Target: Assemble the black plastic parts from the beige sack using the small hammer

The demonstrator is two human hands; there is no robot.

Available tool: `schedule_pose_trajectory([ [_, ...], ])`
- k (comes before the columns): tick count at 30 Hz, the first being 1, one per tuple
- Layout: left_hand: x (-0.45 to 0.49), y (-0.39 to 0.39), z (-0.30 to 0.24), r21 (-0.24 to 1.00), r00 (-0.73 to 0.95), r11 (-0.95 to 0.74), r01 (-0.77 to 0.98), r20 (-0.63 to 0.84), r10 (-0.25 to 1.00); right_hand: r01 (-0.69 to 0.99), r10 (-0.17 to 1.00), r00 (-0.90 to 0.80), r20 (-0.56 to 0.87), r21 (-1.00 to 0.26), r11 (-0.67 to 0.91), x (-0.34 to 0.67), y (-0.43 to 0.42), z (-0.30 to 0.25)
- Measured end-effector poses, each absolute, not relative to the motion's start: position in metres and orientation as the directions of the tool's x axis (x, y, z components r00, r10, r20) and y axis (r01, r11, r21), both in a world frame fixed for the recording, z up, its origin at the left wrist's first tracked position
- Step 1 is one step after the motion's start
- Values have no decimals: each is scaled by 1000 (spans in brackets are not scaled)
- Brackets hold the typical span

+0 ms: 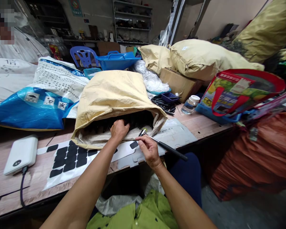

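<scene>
A yellow woven sack (114,86) lies on the table with its mouth towards me, and dark slender pieces (138,119) show inside. My left hand (119,129) is at this mouth, fingers curled in among the dark pieces; what they grip is hidden. In front of the sack's right side, my right hand (149,149) is closed on a small hammer-like tool (173,150). It has a short shiny metal head, a thin metal shaft and a black handle slanting down to the right. The head is close to the sack's lower lip.
White sheets with black rounded stickers (70,157) lie under my left forearm. A white power bank (21,155) with a cable is at left. A grey board (178,133), a lidded jar (190,105) and a colourful bag (231,95) are at right. Full sacks (209,58) stand behind.
</scene>
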State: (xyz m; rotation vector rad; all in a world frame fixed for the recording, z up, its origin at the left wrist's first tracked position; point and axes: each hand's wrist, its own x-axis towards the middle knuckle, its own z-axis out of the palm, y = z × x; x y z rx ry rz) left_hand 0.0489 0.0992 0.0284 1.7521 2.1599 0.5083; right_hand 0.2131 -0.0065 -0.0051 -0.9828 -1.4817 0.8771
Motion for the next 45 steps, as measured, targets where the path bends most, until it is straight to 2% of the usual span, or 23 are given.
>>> schedule_pose_trajectory([
  [3,29,89,28,437,-173,163,884,-17,985,101,923,-54,380,-918,384,213,-7,-5],
  [5,11,72,29,452,-122,93,887,35,992,88,921,-53,385,-917,389,213,-6,-6],
  [8,-7,37,29,521,-1,-65,851,126,992,61,917,-31,397,-915,398,211,-4,-8],
  [11,-7,4,21,584,138,-194,788,139,981,41,919,2,394,-918,394,210,-3,-8],
  [13,-1,-11,13,590,189,-238,771,145,971,89,919,26,393,-917,389,214,-3,-3],
  [15,4,-18,5,589,185,-259,766,184,965,248,911,67,407,-891,380,225,-4,5],
  [17,7,-19,-1,592,169,-282,755,239,956,517,891,114,439,-792,324,241,-4,12],
  [20,7,-18,-5,582,187,-319,748,275,943,849,892,81,444,-499,171,266,-3,14],
  [22,6,-17,-5,572,206,-329,751,271,940,927,922,10,388,-349,137,276,-1,11],
  [25,4,-16,-6,572,215,-331,750,262,941,952,939,-61,339,-264,157,280,0,7],
  [28,3,-14,-9,598,214,-327,732,254,943,929,928,-59,367,-321,186,272,-6,8],
  [32,2,-13,-9,631,203,-309,712,236,950,767,907,-99,410,-549,332,255,-23,16],
  [34,2,-13,-8,637,201,-297,711,221,954,685,897,-152,415,-610,398,246,-33,20],
  [41,3,-13,-7,636,192,-294,714,226,955,666,847,-157,508,-579,471,230,-50,29],
  [45,2,-12,-8,630,197,-298,718,227,954,704,845,-172,506,-537,465,230,-54,21],
])
